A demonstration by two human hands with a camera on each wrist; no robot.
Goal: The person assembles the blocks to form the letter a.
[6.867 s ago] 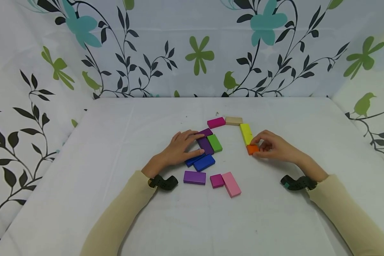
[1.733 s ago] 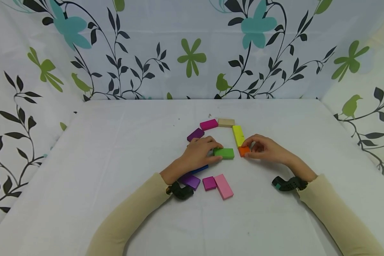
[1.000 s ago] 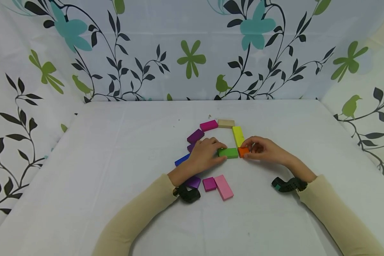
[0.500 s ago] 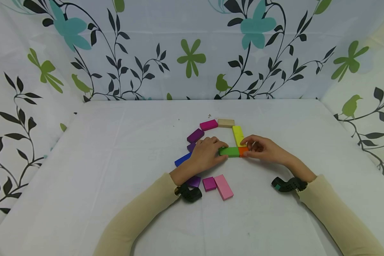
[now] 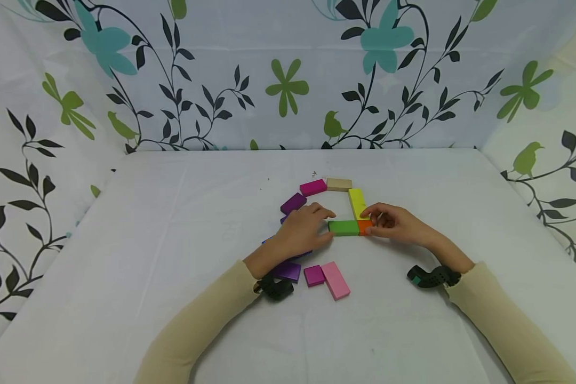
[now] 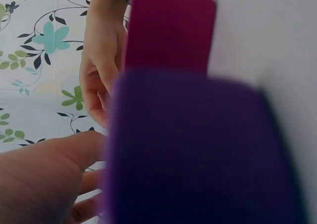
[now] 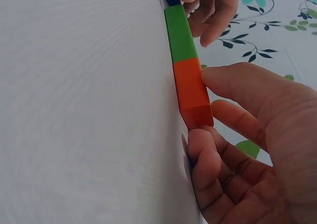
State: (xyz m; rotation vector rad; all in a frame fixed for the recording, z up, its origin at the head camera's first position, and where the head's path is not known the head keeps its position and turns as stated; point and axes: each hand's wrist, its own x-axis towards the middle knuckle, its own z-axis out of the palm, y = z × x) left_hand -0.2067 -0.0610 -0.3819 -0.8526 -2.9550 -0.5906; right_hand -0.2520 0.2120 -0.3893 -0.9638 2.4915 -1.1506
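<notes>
The right hand (image 5: 400, 226) pinches a small orange block (image 5: 365, 228) between thumb and fingers; the right wrist view shows the thumb against the orange block (image 7: 192, 85). A green block (image 5: 344, 228) lies flush against the orange one's left end. The left hand (image 5: 300, 233) is just left of the green block, its fingers apart from it and relaxed, nothing held. A yellow block (image 5: 357, 202) meets the orange block from behind. Beneath the left hand and wrist, blue and purple blocks are partly hidden. The left wrist view is mostly filled by a purple block (image 6: 193, 149).
An arc of blocks continues behind: tan (image 5: 339, 184), magenta (image 5: 313, 187) and dark purple (image 5: 293, 203). Nearer the person lie a purple block (image 5: 289, 272), a small magenta block (image 5: 314, 276) and a pink block (image 5: 335, 281). White cloth (image 5: 413, 330) covers the table.
The left hand carried the green block from beside the purple one, turned it, and set it against the orange block. It has since let go and drawn slightly left. The right hand still holds the orange block.
</notes>
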